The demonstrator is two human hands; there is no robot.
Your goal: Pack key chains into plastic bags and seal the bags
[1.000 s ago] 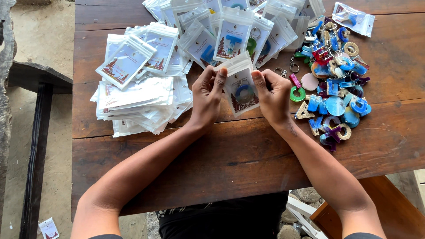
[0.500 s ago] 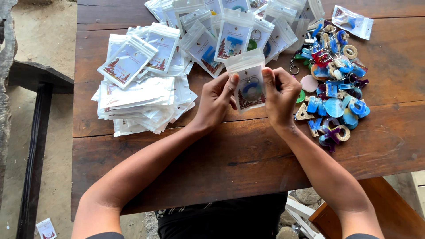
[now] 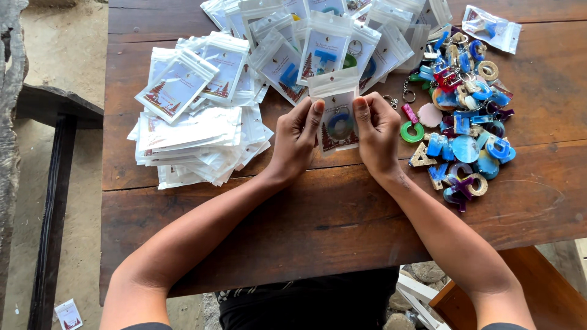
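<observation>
Both my hands hold one small clear zip pouch (image 3: 335, 110) upright over the wooden table (image 3: 342, 226). My left hand (image 3: 298, 142) pinches its left edge and my right hand (image 3: 377, 131) pinches its right edge. Inside the pouch sits a round blue letter keychain on a printed card. A heap of loose resin letter keychains (image 3: 465, 143), mostly blue with some red, purple and green, lies just right of my right hand. A green ring-shaped piece (image 3: 412, 131) lies next to my right thumb.
A thick stack of empty pouches with printed cards (image 3: 194, 137) lies left of my hands. Several filled pouches (image 3: 324, 43) fan out along the table's far side, with one more filled pouch (image 3: 491, 27) at the far right. A dark bench (image 3: 55, 183) stands to the left.
The pouch has moved slightly away from me and now stands upright, with my fingers shifted along its two sides.
</observation>
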